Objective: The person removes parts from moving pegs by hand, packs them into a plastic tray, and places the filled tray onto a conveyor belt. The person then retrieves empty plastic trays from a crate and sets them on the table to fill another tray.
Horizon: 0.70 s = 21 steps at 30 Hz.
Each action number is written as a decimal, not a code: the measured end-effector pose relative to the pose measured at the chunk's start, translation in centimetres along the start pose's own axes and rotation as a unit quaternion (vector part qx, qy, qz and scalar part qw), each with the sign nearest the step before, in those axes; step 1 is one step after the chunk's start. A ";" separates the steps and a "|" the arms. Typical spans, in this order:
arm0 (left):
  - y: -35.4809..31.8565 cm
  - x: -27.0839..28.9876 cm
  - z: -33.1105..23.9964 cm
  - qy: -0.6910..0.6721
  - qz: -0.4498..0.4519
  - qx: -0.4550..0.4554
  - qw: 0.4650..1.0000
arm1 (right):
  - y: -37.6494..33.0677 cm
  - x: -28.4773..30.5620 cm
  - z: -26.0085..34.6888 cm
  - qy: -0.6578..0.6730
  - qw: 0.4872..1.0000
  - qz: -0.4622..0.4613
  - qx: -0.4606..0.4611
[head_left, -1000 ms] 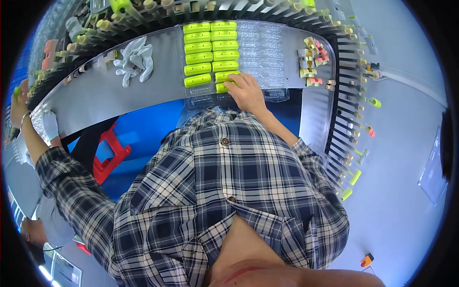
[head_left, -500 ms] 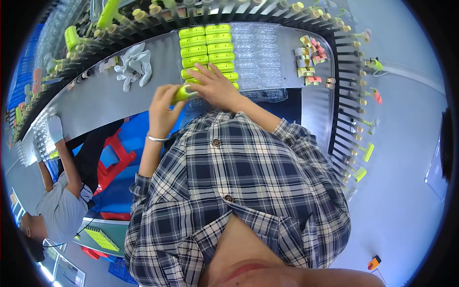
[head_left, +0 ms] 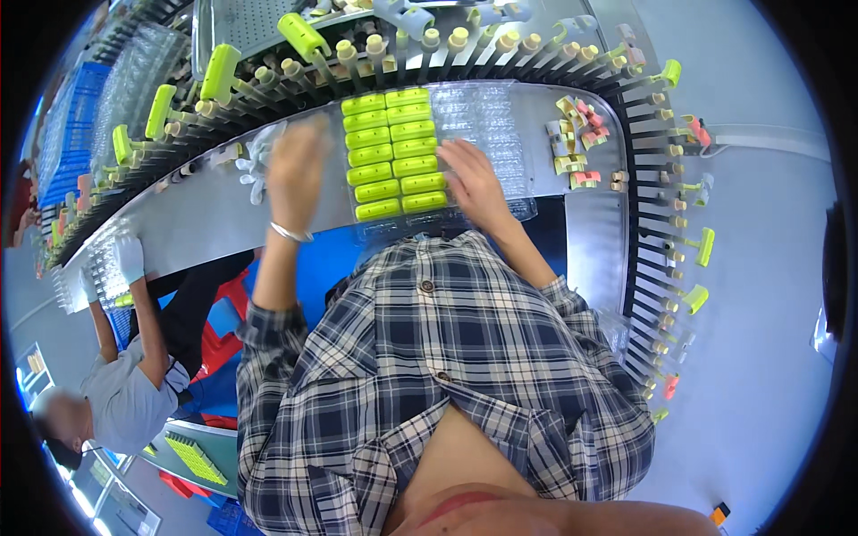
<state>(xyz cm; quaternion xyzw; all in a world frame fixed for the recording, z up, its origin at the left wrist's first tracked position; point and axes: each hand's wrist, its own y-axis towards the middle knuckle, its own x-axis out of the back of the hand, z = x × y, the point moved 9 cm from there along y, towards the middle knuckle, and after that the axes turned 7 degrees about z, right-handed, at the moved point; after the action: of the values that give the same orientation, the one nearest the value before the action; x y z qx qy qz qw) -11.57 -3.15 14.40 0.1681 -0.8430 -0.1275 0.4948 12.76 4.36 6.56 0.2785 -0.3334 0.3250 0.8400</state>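
Note:
Two columns of glossy yellow-green plastic casings [head_left: 370, 155] sit in a clear blister tray [head_left: 483, 134] on the metal table in front of me. My right hand [head_left: 475, 183] rests at the tray's right part, beside the right column, with fingers stretched out and nothing held. Up over the table to the left of the casings is my left hand [head_left: 299, 170], raised toward the row of pegs. Motion smears its fingers, so whether it holds anything cannot be told. Close behind it lie crumpled white gloves [head_left: 257, 165], partly covered by the hand.
A curved line of black pegs with pale tips [head_left: 458, 40] rims the table, some carrying yellow-green casings [head_left: 219, 73]. Small pink, cream and grey curved pieces [head_left: 576, 134] lie at the right. A co-worker [head_left: 134, 384] in white gloves works at far left, near a red stool [head_left: 219, 344].
My left hand has left the tray, moving up and left; the casing it held no longer shows in it. My right hand has shifted right, off the casings. The pegs have shifted in view.

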 end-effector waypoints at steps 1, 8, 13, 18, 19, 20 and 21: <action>3.4 3.1 0.1 0.015 -0.073 -0.043 0.996 | -0.1 0.4 -0.4 -0.001 1.000 -0.011 -0.008; 14.0 4.9 11.6 0.108 0.135 0.104 0.980 | 2.5 4.2 -1.4 0.010 0.998 -0.058 0.013; 13.2 6.7 14.8 0.209 0.176 0.106 0.956 | 4.3 10.6 -2.5 -0.056 0.991 -0.122 0.022; 10.4 9.4 15.8 0.262 0.125 0.147 0.946 | 4.7 19.4 -7.8 -0.184 0.958 -0.218 -0.003; 10.1 11.3 14.1 0.271 0.098 0.152 0.945 | 5.2 21.3 -8.8 -0.194 0.953 -0.233 -0.019; 10.1 12.5 12.6 0.277 0.071 0.156 0.945 | 5.7 23.1 -9.8 -0.207 0.946 -0.248 -0.036; 10.2 13.7 10.7 0.275 0.007 0.098 0.956 | 6.5 24.5 -9.3 -0.220 0.942 -0.253 0.029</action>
<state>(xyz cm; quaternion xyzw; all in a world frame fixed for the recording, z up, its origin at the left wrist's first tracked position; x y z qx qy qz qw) -28.74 1.03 24.02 0.2384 -0.6837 0.0100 0.6897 25.43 23.65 20.52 0.4429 -0.4188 0.0417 0.7917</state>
